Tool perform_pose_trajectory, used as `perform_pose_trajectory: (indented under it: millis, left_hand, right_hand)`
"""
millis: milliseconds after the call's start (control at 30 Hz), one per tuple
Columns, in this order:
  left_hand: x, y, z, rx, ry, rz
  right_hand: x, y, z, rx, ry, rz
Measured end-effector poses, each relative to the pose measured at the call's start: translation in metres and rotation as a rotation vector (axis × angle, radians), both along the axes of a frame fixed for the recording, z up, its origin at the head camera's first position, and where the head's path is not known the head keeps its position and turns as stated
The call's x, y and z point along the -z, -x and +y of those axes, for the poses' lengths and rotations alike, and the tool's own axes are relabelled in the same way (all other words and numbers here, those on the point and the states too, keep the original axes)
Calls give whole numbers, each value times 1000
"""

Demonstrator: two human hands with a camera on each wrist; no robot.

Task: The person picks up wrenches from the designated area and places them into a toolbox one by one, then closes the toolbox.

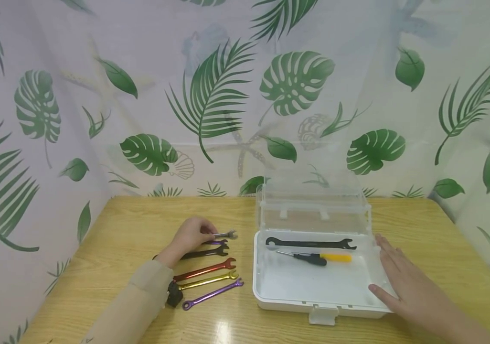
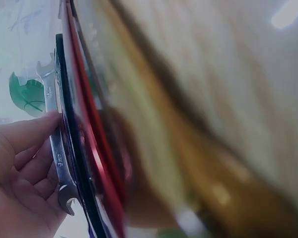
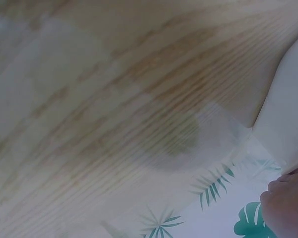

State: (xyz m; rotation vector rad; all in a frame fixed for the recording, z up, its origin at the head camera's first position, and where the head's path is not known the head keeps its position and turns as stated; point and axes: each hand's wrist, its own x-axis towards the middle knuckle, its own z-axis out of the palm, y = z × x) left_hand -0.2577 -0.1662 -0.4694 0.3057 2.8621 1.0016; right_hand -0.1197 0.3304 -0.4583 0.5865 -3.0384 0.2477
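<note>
My left hand (image 1: pixel 194 233) pinches a silver open-end wrench (image 2: pixel 63 166) between thumb and fingers at the far end of a row of wrenches. One open end of it sticks out to the right of the fingertips. Nearer to me lie a purple-blue wrench partly under the hand, a black wrench (image 1: pixel 206 252), a red wrench (image 1: pixel 206 270), a gold wrench (image 1: pixel 208 280) and a purple wrench (image 1: pixel 213 295). My right hand (image 1: pixel 404 282) rests at the right wall of a white toolbox (image 1: pixel 279 291), its fingers extended.
Inside the toolbox are a black wrench (image 1: pixel 309 243), a black-handled screwdriver (image 1: pixel 311 259) and a yellow-handled tool (image 1: pixel 335 257). Its clear lid (image 1: pixel 314 217) stands raised at the back. A leaf-patterned cloth (image 1: pixel 236 119) hangs behind the wooden table (image 1: pixel 133 215).
</note>
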Motion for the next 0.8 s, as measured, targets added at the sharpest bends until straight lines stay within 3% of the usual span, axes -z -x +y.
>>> perform_pose_trajectory:
  millis: [167, 367, 633, 800]
  left_hand:
    - [-4, -3, 1, -5, -7, 5]
    - [-11, -5, -1, -22, -48, 1]
    - [-20, -3, -3, -65, -66, 22]
    - [-28, -4, -2, -68, -71, 37]
  right_hand:
    - [0, 0, 1, -1, -10, 6]
    - [1, 0, 2, -37, -21, 83]
    - [0, 0, 2, -13, -4, 8]
    - [1, 0, 2, -27, -4, 45]
